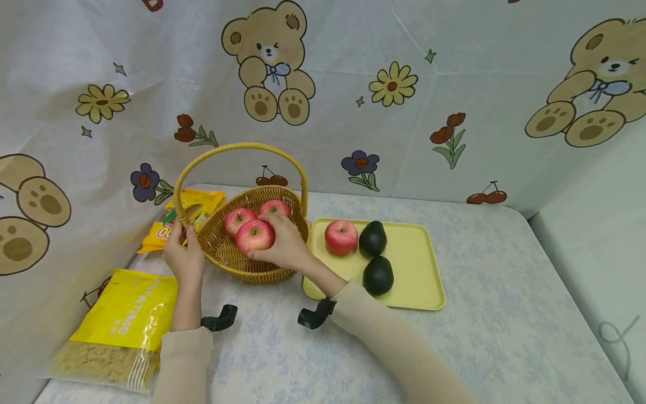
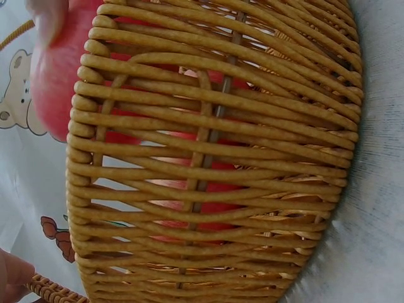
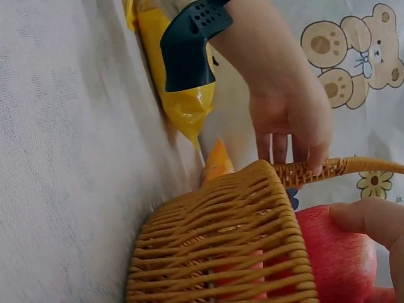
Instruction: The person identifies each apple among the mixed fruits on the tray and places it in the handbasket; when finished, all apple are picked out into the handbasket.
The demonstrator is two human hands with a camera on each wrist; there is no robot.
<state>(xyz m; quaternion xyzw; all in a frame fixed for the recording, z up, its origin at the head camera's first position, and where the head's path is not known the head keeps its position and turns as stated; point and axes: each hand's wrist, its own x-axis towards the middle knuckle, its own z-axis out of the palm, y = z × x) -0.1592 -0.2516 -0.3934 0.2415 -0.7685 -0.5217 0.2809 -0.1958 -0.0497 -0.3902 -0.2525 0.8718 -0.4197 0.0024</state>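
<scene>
A wicker basket (image 1: 227, 261) with a tall arched handle (image 1: 242, 146) stands on the table. My left hand (image 1: 185, 255) grips the handle low on its left side; in the right wrist view the left fingers (image 3: 297, 142) wrap around it. My right hand (image 1: 282, 241) holds a red apple (image 1: 255, 236) at the basket's opening, thumb and fingers on its sides. Two more apples, one on the left (image 1: 237, 220) and one behind (image 1: 275, 207), lie in the basket. From the left wrist, red fruit shows through the basket's woven side (image 2: 208, 145).
Right of the basket, a yellow tray (image 1: 414, 269) bears one apple (image 1: 341, 237) and two dark green avocados (image 1: 373, 239). A yellow pasta bag (image 1: 121, 320) lies at the front left. Yellow snack packets (image 1: 156, 233) lie behind the left hand. A printed cloth (image 1: 333, 84) hangs at the back.
</scene>
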